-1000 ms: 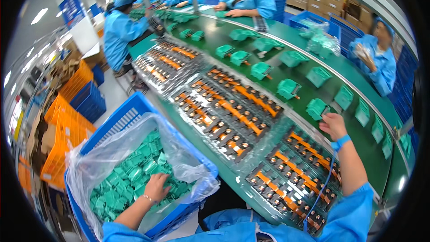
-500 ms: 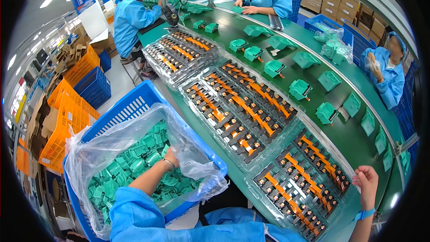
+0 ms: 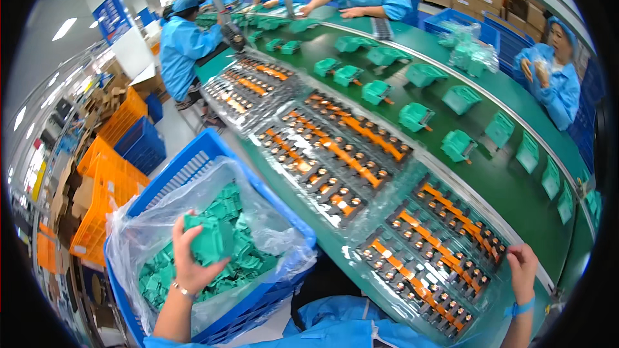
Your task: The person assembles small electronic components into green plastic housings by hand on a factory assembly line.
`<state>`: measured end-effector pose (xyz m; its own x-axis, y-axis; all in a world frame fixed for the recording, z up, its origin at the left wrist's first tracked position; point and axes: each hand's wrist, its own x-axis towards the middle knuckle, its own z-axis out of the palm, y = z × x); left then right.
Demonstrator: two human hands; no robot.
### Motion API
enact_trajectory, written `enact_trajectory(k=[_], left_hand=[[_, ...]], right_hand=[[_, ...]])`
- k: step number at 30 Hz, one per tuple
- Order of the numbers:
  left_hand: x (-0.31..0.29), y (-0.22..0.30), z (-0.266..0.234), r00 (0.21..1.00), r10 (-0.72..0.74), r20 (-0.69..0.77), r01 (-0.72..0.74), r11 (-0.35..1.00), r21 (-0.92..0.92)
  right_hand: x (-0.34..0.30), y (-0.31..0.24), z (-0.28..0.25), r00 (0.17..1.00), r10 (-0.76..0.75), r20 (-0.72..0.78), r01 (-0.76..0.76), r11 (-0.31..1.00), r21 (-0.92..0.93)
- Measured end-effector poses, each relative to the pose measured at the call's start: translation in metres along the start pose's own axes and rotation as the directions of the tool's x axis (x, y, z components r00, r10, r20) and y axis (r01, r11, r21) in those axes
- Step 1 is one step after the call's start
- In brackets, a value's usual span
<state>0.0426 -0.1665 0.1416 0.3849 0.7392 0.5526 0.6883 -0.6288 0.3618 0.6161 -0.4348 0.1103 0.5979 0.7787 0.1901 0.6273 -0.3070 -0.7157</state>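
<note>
My left hand (image 3: 189, 267) grips a green plastic housing (image 3: 211, 240) and holds it above the blue crate (image 3: 298, 229). Below it, a heap of similar green housings (image 3: 251, 264) fills the crate's clear plastic liner (image 3: 274, 209). On the right, my right hand (image 3: 523, 263) is curled with its fingertips together at the corner of the nearest clear tray (image 3: 367, 277). Whatever those fingertips pinch, if anything, is too small to make out. That tray holds rows of small black parts with orange strips (image 3: 422, 290).
Further trays (image 3: 332, 148) of black and orange parts line the bench's near side. Beyond them, green housings (image 3: 412, 116) stand in rows on the green conveyor (image 3: 509, 187). Co-workers in blue sit across and at the far end. Orange crates (image 3: 106, 200) stand at left.
My left hand has come up out of the heap and leftward with a green housing in it. My right hand has lowered slightly to the tray's corner. The view has shifted a little.
</note>
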Motion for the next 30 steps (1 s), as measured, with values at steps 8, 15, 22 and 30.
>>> enact_trajectory(k=[8, 15, 22, 30], left_hand=[[0.067, 0.146, 0.06, 0.9, -0.092, 0.426, 0.431, 0.041, -0.901], [0.1, 0.199, 0.176, 0.556, 0.577, 0.598, 0.795, -0.16, -0.585], [0.082, 0.227, 0.205, 0.467, 0.511, 0.721, 0.839, 0.001, -0.544], [0.084, 0.221, 0.209, 0.516, 0.416, 0.749, 0.704, 0.291, -0.648]], right_hand=[[0.026, -0.005, 0.009, 0.962, -0.27, 0.04, 0.272, 0.941, -0.203], [-0.017, 0.018, -0.002, 0.962, -0.272, -0.028, 0.256, 0.931, -0.26], [0.014, 0.014, 0.01, 0.918, -0.338, 0.209, 0.398, 0.781, -0.481], [0.005, -0.026, 0.006, 0.993, -0.121, -0.015, 0.122, 0.986, 0.111]])
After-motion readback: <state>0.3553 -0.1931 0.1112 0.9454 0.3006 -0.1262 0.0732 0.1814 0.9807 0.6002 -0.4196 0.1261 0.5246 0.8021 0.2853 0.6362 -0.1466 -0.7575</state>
